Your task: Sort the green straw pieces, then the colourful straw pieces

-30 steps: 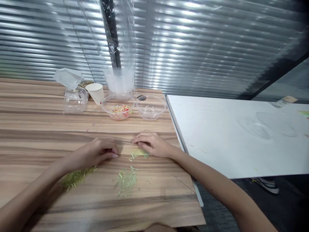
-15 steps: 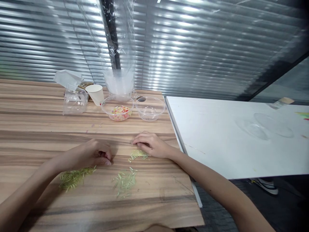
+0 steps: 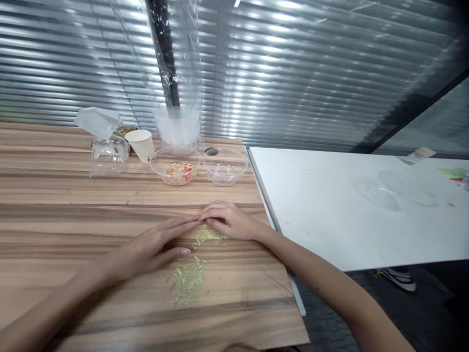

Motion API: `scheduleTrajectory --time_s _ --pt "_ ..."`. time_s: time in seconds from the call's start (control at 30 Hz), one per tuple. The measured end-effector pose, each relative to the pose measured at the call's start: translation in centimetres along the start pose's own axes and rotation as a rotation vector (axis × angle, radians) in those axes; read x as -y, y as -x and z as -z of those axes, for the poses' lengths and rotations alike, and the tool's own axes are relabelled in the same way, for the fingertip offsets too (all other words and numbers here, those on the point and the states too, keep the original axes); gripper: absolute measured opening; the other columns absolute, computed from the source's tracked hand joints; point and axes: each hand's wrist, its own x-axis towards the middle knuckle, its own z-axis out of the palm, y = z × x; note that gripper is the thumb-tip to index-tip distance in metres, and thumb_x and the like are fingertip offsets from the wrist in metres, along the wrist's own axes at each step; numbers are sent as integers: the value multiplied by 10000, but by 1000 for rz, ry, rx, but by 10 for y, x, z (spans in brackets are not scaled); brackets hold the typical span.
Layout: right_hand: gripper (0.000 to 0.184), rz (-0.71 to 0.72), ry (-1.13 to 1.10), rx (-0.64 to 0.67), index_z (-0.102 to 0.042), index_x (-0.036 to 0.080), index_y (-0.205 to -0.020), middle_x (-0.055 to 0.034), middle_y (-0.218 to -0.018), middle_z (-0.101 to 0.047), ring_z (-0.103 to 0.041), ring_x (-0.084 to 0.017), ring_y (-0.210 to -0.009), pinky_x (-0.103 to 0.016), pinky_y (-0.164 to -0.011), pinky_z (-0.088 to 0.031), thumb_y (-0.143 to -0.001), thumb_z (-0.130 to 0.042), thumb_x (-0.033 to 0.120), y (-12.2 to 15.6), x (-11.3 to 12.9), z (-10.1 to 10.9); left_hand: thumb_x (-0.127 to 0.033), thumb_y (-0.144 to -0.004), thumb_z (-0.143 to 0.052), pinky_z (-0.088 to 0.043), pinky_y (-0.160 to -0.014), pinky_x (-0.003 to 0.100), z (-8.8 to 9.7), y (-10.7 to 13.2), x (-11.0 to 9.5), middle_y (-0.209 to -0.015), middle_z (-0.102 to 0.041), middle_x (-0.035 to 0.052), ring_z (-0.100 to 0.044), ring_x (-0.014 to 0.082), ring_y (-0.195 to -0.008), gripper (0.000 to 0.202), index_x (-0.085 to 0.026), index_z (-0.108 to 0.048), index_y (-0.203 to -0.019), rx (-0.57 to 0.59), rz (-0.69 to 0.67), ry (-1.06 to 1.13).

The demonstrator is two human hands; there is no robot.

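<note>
Small yellow tube-like pieces (image 3: 208,237) lie in a little pile between my hands. My left hand (image 3: 159,243) lies low over the wood with its fingers stretched out and the thumb apart; its fingertips meet those of my right hand. Curved around the pile's far side, my right hand (image 3: 232,219) rests on the table, fingers loosely bent and the thumb a little apart; I see nothing held in either hand. Below the left thumb is a second patch of pale green tube-like pieces (image 3: 188,279). My left forearm covers where a larger yellow-green heap lay.
Toward the back stand a clear bowl with colourful bits (image 3: 180,174), another clear bowl (image 3: 225,168), a paper cup (image 3: 142,145), stacked clear containers (image 3: 178,127) and a clear plastic box (image 3: 109,159). A white table (image 3: 311,195) adjoins on the right, with transparent lids (image 3: 406,188).
My left hand has moved right from beside the yellow-green heap and its curled fingers have straightened, reaching my right fingertips. My right hand has stayed almost still.
</note>
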Motion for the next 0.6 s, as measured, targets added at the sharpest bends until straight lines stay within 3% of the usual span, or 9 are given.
scheduleTrajectory --time_s 0.2,0.4,0.6 --pt "209 9 -43 63 -667 170 -1058 -80 -1061 -685 -628 -174 -1006 -357 -931 -498 -915 -526 112 1 -2 6 -287 -975 -489 -339 -1125 444 -2 0 -7 -1551 -308 61 -375 244 -1382 637 -313 -176 -1530 -5 -49 31" --pt "196 8 -115 182 -668 150 -1071 -91 -1122 -661 -615 -174 -1071 -335 -971 -482 -883 -613 139 5 -4 21 -335 -979 -495 -332 -1139 426 -8 1 -11 -1539 -326 54 -371 242 -1385 609 -291 -225 -1523 44 -37 -4" --pt "210 8 -118 192 -666 127 -1058 -114 -1123 -653 -612 -188 -1066 -344 -968 -482 -854 -674 175 5 -7 24 -339 -987 -485 -320 -1149 405 -10 2 -13 -1516 -363 47 -385 232 -1376 538 -266 -323 -1494 92 -55 -20"
